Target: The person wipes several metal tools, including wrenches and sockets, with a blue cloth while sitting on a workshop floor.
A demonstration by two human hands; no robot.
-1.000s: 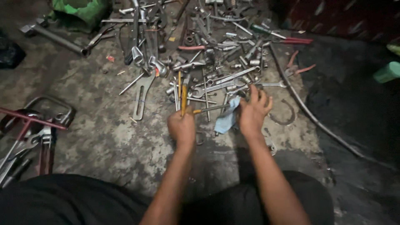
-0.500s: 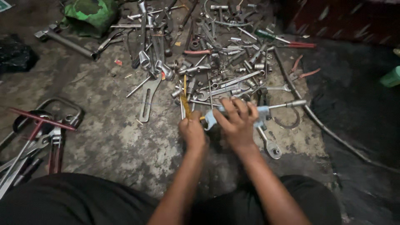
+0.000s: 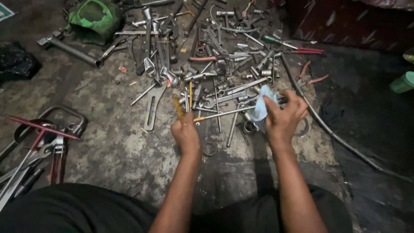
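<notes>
While the left hand closes its fingers around a yellow-handled screwdriver, the right hand grips a pale blue cloth bunched over a long metal rod. Both hands hover above a heap of wrenches and sockets on the stained concrete floor.

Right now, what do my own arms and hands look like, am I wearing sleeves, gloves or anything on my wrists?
Both forearms are bare up to the bottom edge of the picture, with no sleeves showing. The left hand and the right hand have no gloves. No watch, band or ring can be made out, though the light is dim. Dark trousers cover the legs below the arms.
</notes>
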